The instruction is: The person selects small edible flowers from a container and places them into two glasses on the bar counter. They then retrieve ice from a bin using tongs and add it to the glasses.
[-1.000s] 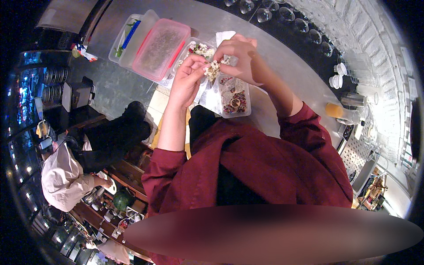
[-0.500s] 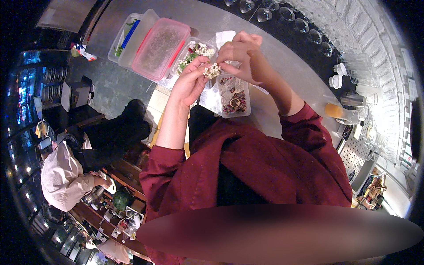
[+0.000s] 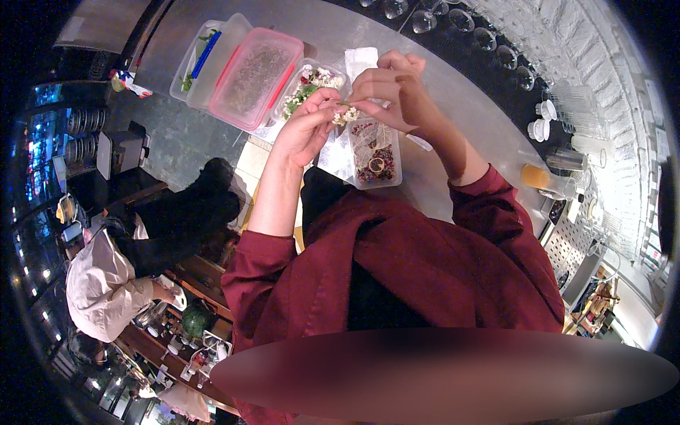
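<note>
A small cluster of white flowers (image 3: 345, 116) is held between my two hands above the metal counter. My left hand (image 3: 309, 126) pinches it from the left with thumb and fingers. From the right, the fingertips of my right hand (image 3: 388, 95) close at the cluster's stem; whether they grip the stem or a piece of it is too small to tell. Just beyond my left fingers stands a clear tub of white and red flowers with green leaves (image 3: 304, 88). Below my right hand sits a clear container of dried petals (image 3: 375, 157), with pale translucent leaves and a ring-shaped slice on top.
Left of the flower tub lie a pink-tinted lidded box (image 3: 256, 78) and a clear box with a blue clip (image 3: 205, 57). White paper (image 3: 361, 58) rests behind my hands. Stemmed glasses (image 3: 425, 21) line the far edge. A person in a pale shirt (image 3: 103, 287) works at the left.
The flower cluster has turned between my fingers and shows fewer blossoms, slightly to the right. Both hands stay in nearly the same place.
</note>
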`<action>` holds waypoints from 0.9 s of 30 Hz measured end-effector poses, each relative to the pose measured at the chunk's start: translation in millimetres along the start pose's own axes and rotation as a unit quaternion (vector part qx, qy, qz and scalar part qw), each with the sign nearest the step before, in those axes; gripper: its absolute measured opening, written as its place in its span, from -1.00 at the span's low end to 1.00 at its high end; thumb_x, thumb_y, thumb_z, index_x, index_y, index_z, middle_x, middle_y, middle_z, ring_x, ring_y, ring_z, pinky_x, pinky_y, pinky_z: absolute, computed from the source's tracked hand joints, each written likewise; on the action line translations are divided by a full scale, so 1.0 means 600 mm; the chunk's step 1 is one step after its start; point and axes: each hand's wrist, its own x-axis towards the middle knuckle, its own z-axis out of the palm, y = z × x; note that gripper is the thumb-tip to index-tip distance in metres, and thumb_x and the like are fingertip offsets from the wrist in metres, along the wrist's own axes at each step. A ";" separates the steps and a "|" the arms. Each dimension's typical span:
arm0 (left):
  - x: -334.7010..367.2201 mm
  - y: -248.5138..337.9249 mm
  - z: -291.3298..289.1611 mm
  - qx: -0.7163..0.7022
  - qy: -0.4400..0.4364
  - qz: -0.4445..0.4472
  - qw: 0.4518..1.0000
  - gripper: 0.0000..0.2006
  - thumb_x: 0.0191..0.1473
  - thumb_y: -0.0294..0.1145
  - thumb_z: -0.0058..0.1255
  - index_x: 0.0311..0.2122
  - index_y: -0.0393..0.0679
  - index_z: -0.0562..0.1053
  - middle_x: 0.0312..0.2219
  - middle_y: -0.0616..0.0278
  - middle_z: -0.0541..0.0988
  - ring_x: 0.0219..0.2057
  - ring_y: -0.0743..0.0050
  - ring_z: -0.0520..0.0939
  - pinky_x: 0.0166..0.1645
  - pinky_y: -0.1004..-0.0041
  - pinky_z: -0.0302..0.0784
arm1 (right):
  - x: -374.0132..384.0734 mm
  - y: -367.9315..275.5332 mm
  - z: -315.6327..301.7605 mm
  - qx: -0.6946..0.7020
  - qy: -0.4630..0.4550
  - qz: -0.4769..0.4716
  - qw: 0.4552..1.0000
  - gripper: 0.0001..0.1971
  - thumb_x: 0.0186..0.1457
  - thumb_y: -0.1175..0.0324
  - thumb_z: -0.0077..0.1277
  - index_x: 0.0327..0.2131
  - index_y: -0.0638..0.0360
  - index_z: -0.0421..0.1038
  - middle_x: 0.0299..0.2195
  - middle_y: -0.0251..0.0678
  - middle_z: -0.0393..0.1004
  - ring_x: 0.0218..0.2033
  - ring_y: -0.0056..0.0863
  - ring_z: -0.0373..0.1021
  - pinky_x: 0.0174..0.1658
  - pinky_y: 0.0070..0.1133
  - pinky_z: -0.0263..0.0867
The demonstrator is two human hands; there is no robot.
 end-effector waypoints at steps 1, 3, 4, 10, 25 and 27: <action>0.001 0.001 0.000 -0.005 -0.002 -0.003 1.000 -0.77 0.02 -0.55 0.02 -0.17 -0.14 0.37 -0.31 0.29 0.57 -0.25 0.63 0.54 -0.19 0.66 0.33 | 0.000 0.002 0.000 0.007 -0.005 0.005 1.000 -0.89 -0.18 0.26 0.20 -0.47 -0.21 0.52 -0.40 -0.77 0.48 -0.31 -0.55 0.21 -0.12 -0.46 -0.10; 0.001 0.004 0.005 0.013 0.002 0.006 1.000 -0.77 0.02 -0.56 0.02 -0.17 -0.15 0.38 -0.32 0.30 0.56 -0.25 0.61 0.54 -0.16 0.63 0.34 | 0.000 0.007 0.000 0.019 -0.017 0.014 1.000 -0.90 -0.15 0.24 0.20 -0.46 -0.20 0.52 -0.40 -0.76 0.49 -0.31 -0.55 0.20 -0.11 -0.46 -0.10; 0.001 0.005 0.006 0.021 0.004 0.011 1.000 -0.78 0.02 -0.56 0.02 -0.17 -0.15 0.39 -0.32 0.30 0.56 -0.25 0.61 0.53 -0.15 0.62 0.34 | 0.000 0.008 0.000 0.028 -0.019 0.019 0.999 -0.90 -0.14 0.23 0.19 -0.45 -0.19 0.52 -0.39 -0.76 0.49 -0.30 -0.55 0.20 -0.11 -0.46 -0.10; 0.004 0.016 0.020 0.156 0.040 0.046 0.986 -0.81 0.02 -0.56 0.03 -0.20 -0.19 0.43 -0.35 0.32 0.56 -0.25 0.63 0.52 -0.12 0.62 0.34 | 0.002 0.012 -0.006 0.052 -0.040 0.041 0.997 -0.91 -0.08 0.19 0.15 -0.43 -0.15 0.53 -0.36 -0.71 0.50 -0.28 -0.53 0.21 -0.09 -0.44 -0.09; 0.006 0.047 0.028 0.394 0.061 0.049 0.916 -0.88 0.04 -0.49 0.06 -0.28 -0.23 0.52 -0.38 0.30 0.60 -0.33 0.65 0.53 -0.14 0.61 0.40 | 0.005 0.025 -0.014 0.009 -0.081 -0.028 0.996 -0.92 -0.04 0.21 0.10 -0.42 -0.16 0.52 -0.34 -0.70 0.50 -0.22 -0.44 0.19 -0.10 -0.37 -0.09; 0.007 0.049 0.020 0.428 0.041 0.042 0.902 -0.90 0.03 -0.50 0.06 -0.31 -0.23 0.53 -0.39 0.31 0.59 -0.32 0.63 0.53 -0.14 0.59 0.40 | 0.004 0.027 -0.016 0.008 -0.082 -0.050 0.995 -0.92 -0.04 0.21 0.11 -0.41 -0.17 0.53 -0.34 -0.72 0.50 -0.22 -0.44 0.19 -0.10 -0.37 -0.09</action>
